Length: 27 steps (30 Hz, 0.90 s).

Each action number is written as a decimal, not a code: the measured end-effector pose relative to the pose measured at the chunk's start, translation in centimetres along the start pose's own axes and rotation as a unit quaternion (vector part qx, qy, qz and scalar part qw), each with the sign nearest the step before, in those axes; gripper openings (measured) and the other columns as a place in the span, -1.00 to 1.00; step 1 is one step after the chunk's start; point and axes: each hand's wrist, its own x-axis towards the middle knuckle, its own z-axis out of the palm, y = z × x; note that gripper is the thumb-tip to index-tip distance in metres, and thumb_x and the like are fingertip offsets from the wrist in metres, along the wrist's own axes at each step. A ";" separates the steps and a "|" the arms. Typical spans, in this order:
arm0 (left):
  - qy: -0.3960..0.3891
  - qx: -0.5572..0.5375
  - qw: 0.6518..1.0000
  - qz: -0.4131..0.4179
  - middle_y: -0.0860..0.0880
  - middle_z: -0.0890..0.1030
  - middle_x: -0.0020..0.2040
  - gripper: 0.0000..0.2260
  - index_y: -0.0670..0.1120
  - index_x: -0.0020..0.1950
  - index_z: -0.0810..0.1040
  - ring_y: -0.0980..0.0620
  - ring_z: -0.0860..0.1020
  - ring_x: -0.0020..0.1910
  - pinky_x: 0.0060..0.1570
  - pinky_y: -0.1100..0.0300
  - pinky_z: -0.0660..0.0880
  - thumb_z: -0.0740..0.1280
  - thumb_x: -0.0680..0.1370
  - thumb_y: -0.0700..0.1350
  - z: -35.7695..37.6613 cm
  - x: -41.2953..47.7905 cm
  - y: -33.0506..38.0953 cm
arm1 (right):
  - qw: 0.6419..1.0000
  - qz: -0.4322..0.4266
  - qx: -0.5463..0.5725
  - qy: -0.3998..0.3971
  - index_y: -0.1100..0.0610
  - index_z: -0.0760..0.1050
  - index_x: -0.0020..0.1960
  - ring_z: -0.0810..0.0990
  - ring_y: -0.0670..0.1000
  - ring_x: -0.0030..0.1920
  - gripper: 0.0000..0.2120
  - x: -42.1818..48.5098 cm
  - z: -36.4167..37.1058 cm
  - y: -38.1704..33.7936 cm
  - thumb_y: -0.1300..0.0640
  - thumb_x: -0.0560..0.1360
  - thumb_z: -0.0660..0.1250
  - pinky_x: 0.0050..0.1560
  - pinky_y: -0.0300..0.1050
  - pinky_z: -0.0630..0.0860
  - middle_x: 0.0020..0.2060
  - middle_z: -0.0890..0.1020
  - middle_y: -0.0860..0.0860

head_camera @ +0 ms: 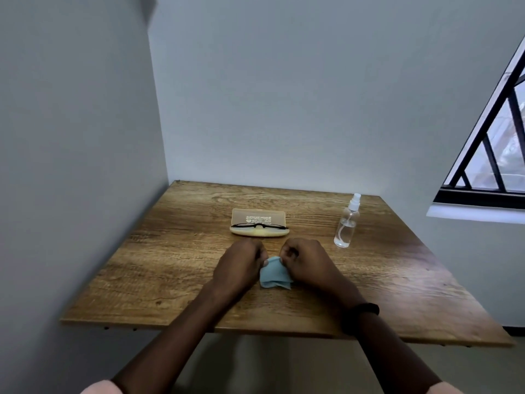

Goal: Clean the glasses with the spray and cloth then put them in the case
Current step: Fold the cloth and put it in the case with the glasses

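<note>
Both forearms enter from the bottom of the frame. Left hand (241, 263) and right hand (305, 263) are curled nearly closed, each pinching an upper corner of the small light-blue soft cloth (274, 274) at frame centre, on the brown wood-grain table (170, 265).

Black thin-framed glasses (259, 225) lie in the open pale-yellow hard case (258, 223), just above the hands and apart from them. Clear plastic spray bottle with white nozzle (347, 223) stands upright, above and right of the right hand.

Judgement: the glasses look already stowed, with tidying the cloth remaining. Match corners, press flat, then close the case.
</note>
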 end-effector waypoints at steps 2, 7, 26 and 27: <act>0.008 -0.027 1.000 0.000 0.12 0.64 -0.20 -0.90 0.06 -0.17 0.58 0.18 0.58 -0.20 -0.13 -0.02 0.60 0.43 0.53 -0.08 -0.1 0.0 -0.1 | 0.998 0.015 0.061 0.007 0.05 0.64 -0.12 0.59 -0.21 -0.22 -0.95 0.0 -0.2 0.5 0.18 0.48 0.43 -0.22 -0.34 0.49 -0.23 0.66 -0.14; 0.004 -0.061 0.998 0.031 0.10 0.66 -0.13 -0.91 0.02 -0.02 0.63 0.11 0.61 -0.11 -0.05 0.01 0.59 0.48 0.51 -0.12 -0.2 -0.3 -0.4 | 0.983 0.040 0.178 -0.011 0.14 0.66 0.03 0.59 -0.23 -0.31 -0.83 0.0 0.1 1.8 0.29 0.47 0.46 -0.25 -0.29 0.53 -0.24 0.68 -0.04; 0.018 -0.212 0.977 -0.005 0.10 0.66 -0.02 -0.71 -0.01 0.25 0.67 0.23 0.62 -0.06 -0.12 0.29 0.64 0.47 0.54 -0.23 -0.9 -1.5 -0.5 | 0.985 0.000 0.163 0.049 0.14 0.65 -0.02 0.63 -0.10 -0.10 -0.91 -0.7 0.6 1.6 0.23 0.48 0.48 -0.14 -0.35 0.50 -0.10 0.70 0.00; 0.020 -0.216 0.976 0.000 0.11 0.67 -0.02 -0.70 -0.01 0.24 0.67 0.25 0.62 -0.05 -0.12 0.32 0.63 0.47 0.53 -0.23 -0.9 -1.6 -0.6 | 0.986 -0.007 0.160 0.054 0.15 0.66 -0.02 0.63 -0.09 -0.09 -0.91 -0.8 0.5 1.5 0.24 0.48 0.48 -0.14 -0.37 0.50 -0.10 0.70 -0.01</act>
